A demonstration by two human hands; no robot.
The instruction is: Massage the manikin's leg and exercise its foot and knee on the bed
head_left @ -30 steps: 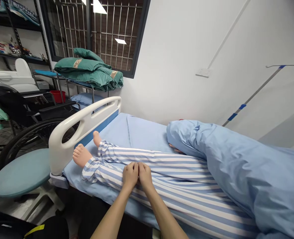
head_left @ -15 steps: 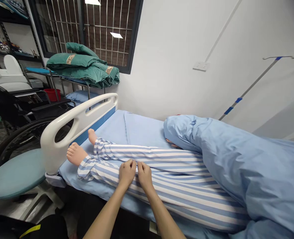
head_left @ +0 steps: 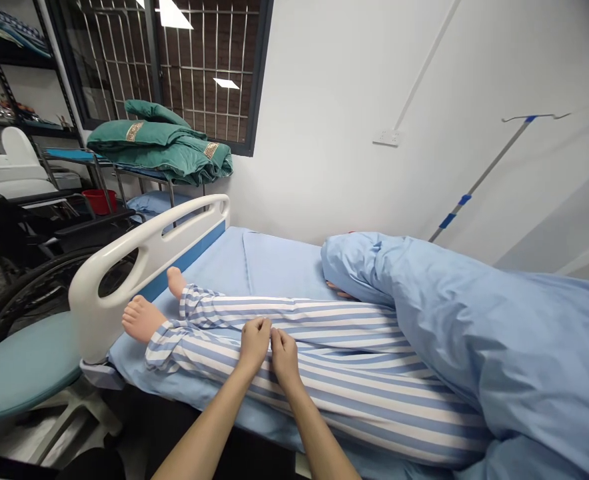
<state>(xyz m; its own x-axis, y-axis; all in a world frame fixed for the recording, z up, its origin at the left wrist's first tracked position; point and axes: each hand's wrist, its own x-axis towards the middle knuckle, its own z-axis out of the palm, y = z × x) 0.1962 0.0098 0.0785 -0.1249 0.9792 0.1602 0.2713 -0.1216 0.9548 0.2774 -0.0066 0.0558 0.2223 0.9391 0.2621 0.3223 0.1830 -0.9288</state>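
Note:
A life-size figure, perhaps a manikin, lies on the bed in blue-and-white striped trousers [head_left: 354,380]. Its bare foot [head_left: 143,319] and the other foot [head_left: 176,283] point toward the footboard. Over the trouser legs, near the shins, my left hand [head_left: 254,343] is closed with its fingers curled. My right hand [head_left: 284,357] is closed close beside it, the knuckles almost touching. No cloth looks pinched or pulled up at either hand, though the fingertips are partly hidden. A light blue quilt [head_left: 474,320] covers the figure's upper part, with some fingers showing under its edge.
The white footboard [head_left: 89,273] stands at the left, with a pale green round stool seat [head_left: 29,363] and a wheelchair [head_left: 19,293] beyond. Green folded bedding [head_left: 159,147] lies on a rack below the barred window. An IV pole [head_left: 484,177] leans across the right side.
The view has shifted slightly, so the bed and figure sit a little further left and lower. My hands stay closed over the trousers, and have drawn slightly closer together.

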